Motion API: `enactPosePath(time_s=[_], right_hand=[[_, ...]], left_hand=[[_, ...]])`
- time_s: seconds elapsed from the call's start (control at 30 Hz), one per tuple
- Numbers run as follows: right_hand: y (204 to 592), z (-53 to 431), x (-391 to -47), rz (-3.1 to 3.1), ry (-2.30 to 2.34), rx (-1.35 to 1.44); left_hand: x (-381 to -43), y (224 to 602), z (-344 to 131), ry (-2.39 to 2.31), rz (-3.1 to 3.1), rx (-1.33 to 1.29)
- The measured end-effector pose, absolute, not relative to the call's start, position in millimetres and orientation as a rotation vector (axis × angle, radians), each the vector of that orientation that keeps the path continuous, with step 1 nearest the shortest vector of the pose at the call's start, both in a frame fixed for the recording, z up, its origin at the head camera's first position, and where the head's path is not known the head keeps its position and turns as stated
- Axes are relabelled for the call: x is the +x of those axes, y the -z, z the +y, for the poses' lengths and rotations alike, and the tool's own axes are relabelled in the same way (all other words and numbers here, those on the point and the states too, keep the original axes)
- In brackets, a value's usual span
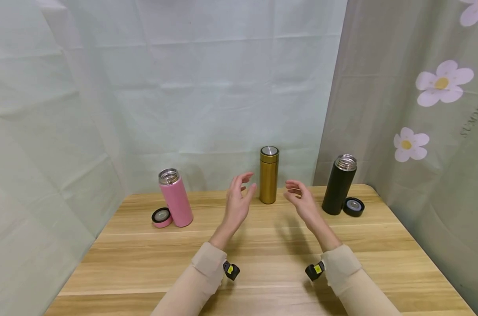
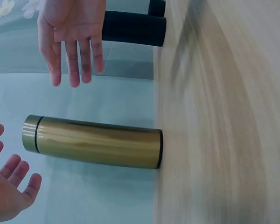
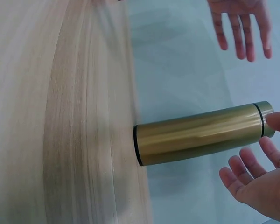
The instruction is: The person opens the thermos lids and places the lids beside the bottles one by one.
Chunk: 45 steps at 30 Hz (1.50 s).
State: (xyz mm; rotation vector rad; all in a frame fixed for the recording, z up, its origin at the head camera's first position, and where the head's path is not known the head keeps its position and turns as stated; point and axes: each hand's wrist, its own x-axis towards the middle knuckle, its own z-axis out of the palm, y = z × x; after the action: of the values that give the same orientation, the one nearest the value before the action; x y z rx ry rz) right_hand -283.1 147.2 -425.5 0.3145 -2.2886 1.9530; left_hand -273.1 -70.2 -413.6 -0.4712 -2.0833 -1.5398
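Observation:
A gold thermos (image 1: 268, 182) with its lid on stands upright at the back middle of the table. My left hand (image 1: 238, 199) hovers to its left, fingers relaxed and holding nothing. On the other side my right hand (image 1: 301, 201) is also raised, fingers loosely bent around nothing. Both wrist views show the gold thermos (image 2: 95, 142) apart from the left hand (image 2: 11, 186) and behind the right hand (image 3: 261, 177). A pink thermos (image 1: 177, 201) without its lid stands at the left, and a black thermos (image 1: 339, 188), also uncapped, at the right.
A pink lid (image 1: 162, 217) lies beside the pink thermos, and a black lid (image 1: 354, 207) beside the black one. Pale cloth (image 1: 207, 87) hangs behind the wooden table (image 1: 262, 272), with a flowered curtain (image 1: 432, 184) at the right.

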Motion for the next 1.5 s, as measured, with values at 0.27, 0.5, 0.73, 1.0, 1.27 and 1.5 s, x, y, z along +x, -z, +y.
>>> enactPosePath(time_s=[0.27,0.5,0.73,1.0,1.27,1.5], right_hand=[[432.1,144.0,-292.1,-2.307,-1.955,0.327],[433.4,142.1,-298.9,-2.332,-1.952,0.317],[432.6,136.1,-305.9,-2.295,-1.974,0.332],[432.3,131.4,-315.8,-2.327,-1.891,0.340],[430.1,127.4,-324.3,-2.360,-1.849,0.289],[425.7,124.3,-328.3,-2.368,-1.852,0.274]], left_hand=[[-273.4,406.4,-65.6,1.443,-2.124,-0.482],[-274.1,401.7,-60.9,1.389,-2.184,-0.454],[-279.9,398.3,-56.2,1.395,-2.171,-0.440],[-287.2,398.1,-52.4,1.410,-2.176,-0.446],[-296.4,396.2,-50.3,1.388,-2.179,-0.426],[-303.4,396.7,-47.9,1.400,-2.172,-0.413]])
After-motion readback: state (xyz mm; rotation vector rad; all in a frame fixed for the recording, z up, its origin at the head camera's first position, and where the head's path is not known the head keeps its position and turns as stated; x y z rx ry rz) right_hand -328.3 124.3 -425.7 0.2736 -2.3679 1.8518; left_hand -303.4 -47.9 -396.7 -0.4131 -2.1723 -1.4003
